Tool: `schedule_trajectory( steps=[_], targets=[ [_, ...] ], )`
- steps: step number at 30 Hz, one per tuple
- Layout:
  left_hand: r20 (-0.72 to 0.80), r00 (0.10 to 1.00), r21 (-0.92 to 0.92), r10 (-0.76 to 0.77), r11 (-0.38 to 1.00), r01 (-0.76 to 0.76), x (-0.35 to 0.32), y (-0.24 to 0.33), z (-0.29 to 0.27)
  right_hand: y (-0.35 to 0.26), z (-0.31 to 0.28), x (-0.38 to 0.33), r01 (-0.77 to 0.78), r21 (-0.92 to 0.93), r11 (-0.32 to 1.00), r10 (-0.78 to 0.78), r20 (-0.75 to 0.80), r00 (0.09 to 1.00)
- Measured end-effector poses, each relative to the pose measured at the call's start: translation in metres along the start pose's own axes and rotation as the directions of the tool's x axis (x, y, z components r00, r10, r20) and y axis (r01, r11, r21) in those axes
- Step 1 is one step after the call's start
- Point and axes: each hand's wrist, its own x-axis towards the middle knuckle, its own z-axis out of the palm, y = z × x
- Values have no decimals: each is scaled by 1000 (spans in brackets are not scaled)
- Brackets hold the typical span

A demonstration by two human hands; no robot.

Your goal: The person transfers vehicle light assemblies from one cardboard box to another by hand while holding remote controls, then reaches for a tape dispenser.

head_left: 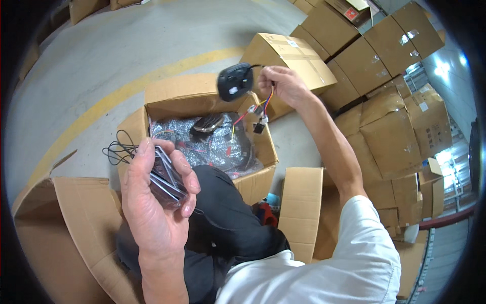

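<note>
Stretching forward, the right hand (pixel 284 86) pinches the wires (pixel 267 105) of a black device (pixel 234 82); the left hand (pixel 156 210), palm up, curls its fingers (pixel 186 171) around dark pieces (pixel 166 181).

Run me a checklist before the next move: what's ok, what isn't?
1. Left hand gripping the stack: ok, fingers curled around it.
2. Right hand holding the device by its cord: ok.
3. Box open: ok, bubble wrap shows inside.
4. Black cable tidy: not ok, loose loops beside the left hand.
5. Coloured wires off the bubble wrap: cannot tell from this one view.
</note>
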Motion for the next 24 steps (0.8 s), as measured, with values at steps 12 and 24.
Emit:
schedule_trajectory(
  steps=[12, 24],
  targets=[
    [2, 999, -43, 53, 998, -53, -11, 22, -8, -103, 25, 17, 97, -156, 983, -97, 7, 995],
    [24, 998, -55, 63, 997, -62, -13, 27, -10, -146, 31, 16, 40, -402, 915, 26, 158, 987]
  ],
)
